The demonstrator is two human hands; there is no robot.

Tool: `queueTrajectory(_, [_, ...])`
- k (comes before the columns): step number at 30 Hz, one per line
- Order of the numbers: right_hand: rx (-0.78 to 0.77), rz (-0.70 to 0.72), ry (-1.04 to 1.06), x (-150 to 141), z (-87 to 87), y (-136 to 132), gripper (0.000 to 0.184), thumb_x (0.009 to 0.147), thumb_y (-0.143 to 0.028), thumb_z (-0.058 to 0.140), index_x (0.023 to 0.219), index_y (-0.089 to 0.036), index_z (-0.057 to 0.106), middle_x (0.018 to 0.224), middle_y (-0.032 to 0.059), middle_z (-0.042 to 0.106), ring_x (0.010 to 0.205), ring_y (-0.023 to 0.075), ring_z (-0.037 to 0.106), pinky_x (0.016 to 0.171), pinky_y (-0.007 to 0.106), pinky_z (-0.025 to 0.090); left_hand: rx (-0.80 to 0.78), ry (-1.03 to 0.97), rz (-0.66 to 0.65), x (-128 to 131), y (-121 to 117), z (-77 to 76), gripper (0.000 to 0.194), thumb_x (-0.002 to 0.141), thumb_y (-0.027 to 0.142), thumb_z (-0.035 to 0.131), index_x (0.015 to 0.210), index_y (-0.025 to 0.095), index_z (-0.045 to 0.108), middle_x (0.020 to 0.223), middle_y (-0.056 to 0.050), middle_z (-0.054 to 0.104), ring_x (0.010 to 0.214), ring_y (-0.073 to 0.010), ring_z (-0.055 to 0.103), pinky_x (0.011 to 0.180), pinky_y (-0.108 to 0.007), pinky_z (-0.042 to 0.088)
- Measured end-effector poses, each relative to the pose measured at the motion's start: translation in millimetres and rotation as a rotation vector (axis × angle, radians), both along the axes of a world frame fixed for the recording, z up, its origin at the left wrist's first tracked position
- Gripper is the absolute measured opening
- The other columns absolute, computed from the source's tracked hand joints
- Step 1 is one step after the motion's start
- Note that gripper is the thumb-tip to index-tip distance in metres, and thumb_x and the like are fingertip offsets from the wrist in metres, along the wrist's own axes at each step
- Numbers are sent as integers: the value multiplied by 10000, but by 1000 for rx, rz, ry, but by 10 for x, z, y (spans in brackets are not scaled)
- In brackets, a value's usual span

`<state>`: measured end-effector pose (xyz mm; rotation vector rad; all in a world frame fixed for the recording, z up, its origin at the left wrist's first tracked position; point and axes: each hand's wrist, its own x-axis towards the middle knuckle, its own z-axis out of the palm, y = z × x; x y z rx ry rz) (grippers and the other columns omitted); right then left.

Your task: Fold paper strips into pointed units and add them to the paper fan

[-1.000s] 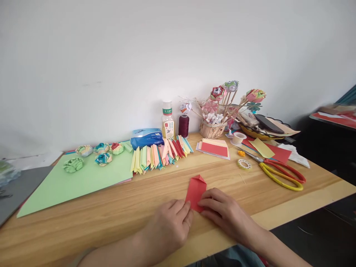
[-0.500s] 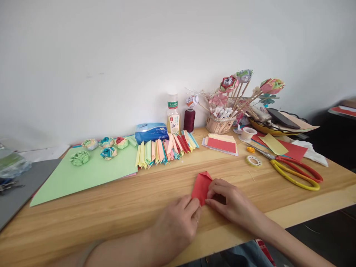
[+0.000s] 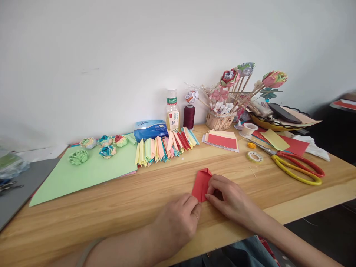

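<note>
A red piece of paper [image 3: 200, 185] lies on the wooden table between my hands, its far corners folded over. My left hand [image 3: 182, 217] is closed at the paper's near left corner, with the fingertips pressed on it. At the right edge, my right hand [image 3: 226, 196] pinches the paper between thumb and fingers. The near edge of the sheet is partly hidden behind my left fingers. Beyond it lies a row of folded paper strips [image 3: 167, 148] in several colours, and a stack of cut paper rectangles [image 3: 222, 141] with a red one on top.
Large scissors [image 3: 296, 163], a tape roll [image 3: 254, 156] and a white spool [image 3: 248, 129] lie on the right. Paper flowers [image 3: 78, 157] rest on green sheets [image 3: 91, 178] at left. A tissue pack [image 3: 150, 130], bottle [image 3: 172, 111], maroon thread [image 3: 189, 117] and basket [image 3: 221, 121] line the wall.
The view has shifted slightly. Both hands stay at the red paper in nearly the same grip, with only small finger movements.
</note>
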<state>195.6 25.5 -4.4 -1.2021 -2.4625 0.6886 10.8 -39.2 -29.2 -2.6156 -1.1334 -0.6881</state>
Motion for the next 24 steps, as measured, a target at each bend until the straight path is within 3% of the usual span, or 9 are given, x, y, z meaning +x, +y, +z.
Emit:
queueTrajectory(8, [3, -30, -7, -26, 10, -12, 134, 765, -124, 497, 661, -197, 455, 757, 30, 545, 723, 186, 517, 638, 300, 382, 26, 94, 10, 26, 9, 28, 256, 925, 56, 326, 1075, 56, 534, 729, -45, 523, 644, -175, 535, 485, -264, 468])
queueTrajectory(13, [2, -16, -7, -18, 21, -14, 155, 761, -110, 513, 657, -199, 440, 748, 29, 534, 737, 195, 513, 642, 307, 383, -178, -35, 155, 96, 28, -31, 151, 945, 136, 404, 868, 171, 529, 767, -10, 514, 682, -142, 544, 544, -231, 466])
queueTrajectory(19, [16, 17, 30, -6, -9, 8, 104, 793, -107, 510, 774, -190, 451, 817, 38, 525, 711, 173, 506, 618, 298, 412, -470, -99, 230, 114, 42, 139, 104, 894, 132, 527, 799, 174, 516, 778, 25, 547, 684, -98, 562, 594, -189, 471])
queueTrajectory(24, [60, 187, 88, 147, 4, 32, 218, 866, -61, 384, 850, -198, 552, 933, 53, 550, 845, 157, 540, 730, 288, 452, -314, -41, 111, -8, 86, 129, 131, 941, 165, 446, 885, 166, 564, 832, -7, 568, 758, -139, 565, 565, -212, 464])
